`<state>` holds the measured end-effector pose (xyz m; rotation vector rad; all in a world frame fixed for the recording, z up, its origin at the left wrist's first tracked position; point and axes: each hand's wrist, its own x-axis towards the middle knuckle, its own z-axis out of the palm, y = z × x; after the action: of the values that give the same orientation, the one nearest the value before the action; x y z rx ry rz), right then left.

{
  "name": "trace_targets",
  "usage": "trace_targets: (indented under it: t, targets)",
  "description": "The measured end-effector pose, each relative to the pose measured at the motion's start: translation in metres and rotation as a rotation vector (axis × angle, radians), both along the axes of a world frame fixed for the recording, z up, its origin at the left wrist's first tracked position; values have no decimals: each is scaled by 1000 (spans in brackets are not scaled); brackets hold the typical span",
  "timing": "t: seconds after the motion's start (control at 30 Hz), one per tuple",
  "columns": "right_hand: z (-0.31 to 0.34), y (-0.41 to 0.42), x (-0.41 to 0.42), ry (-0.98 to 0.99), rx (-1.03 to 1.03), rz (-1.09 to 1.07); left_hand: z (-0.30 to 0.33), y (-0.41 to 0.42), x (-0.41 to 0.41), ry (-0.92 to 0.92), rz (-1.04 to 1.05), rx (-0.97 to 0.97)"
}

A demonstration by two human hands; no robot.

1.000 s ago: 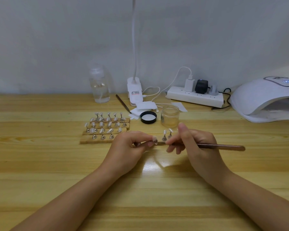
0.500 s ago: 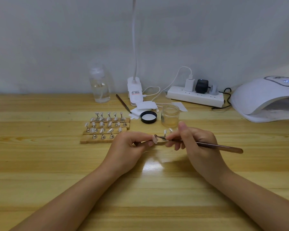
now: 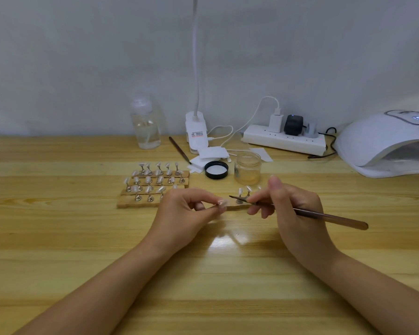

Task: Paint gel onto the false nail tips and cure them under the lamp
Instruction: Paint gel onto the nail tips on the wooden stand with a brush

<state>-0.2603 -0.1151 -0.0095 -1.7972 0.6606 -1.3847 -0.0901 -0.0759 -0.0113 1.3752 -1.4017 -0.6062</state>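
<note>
the wooden table [image 3: 58, 238] runs off the frame at 9 and 3 o'clock and meets the pale wall along its far edge at 12; the widest bare stretch lies at 6 o'clock, crossed only by the two forearms. at 10 o'clock from the hands stands a clear bottle [image 3: 145, 124] near the wall. just nearer, stepped wooden strips [image 3: 131, 201] carry rows of pale false nail tips [image 3: 153, 180] on small metal stands, all upright or slightly tilted. the left hand [image 3: 184, 216] sits just at 3 o'clock of that rack, its thumb and fingers curled to pinch a metal stand bearing a single nail tip [image 3: 221, 203], glossy and pinkish-pale, facing toward 3 o'clock. behind it at 12 lie a spare brush [image 3: 179, 149], a white clip-lamp base [image 3: 196, 134], a black lid [image 3: 216, 169] and an open gel jar [image 3: 248, 168] of yellowish gel. the brush tip [image 3: 231, 197] lies just beside the held nail, at its 2 o'clock, a small gap showing between them. two more tips on stands [image 3: 243, 193] sit behind the brush. the right hand [image 3: 293, 209] grips the brush [image 3: 324, 216] between thumb and fingers, handle running out toward 4 o'clock. at 2 o'clock are a power strip [image 3: 283, 141] and, cut by the right edge, the white curing lamp [image 3: 385, 141], its mouth open toward the table.
</note>
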Motion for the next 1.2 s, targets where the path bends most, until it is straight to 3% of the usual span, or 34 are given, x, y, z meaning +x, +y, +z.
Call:
trace_targets:
  t: [0.2, 0.33, 0.77, 1.2]
  targets:
    - [-1, 0, 1, 101, -51, 59, 3, 1, 0, -53, -13, -10]
    - [-1, 0, 0, 32, -29, 47, 4, 1, 0, -58, -1, 0]
    - [-1, -1, 1, 106, -26, 73, 5, 2, -2, -45, 7, 17]
    - [-1, -1, 0, 47, -21, 54, 6, 4, -2, -60, -2, 17]
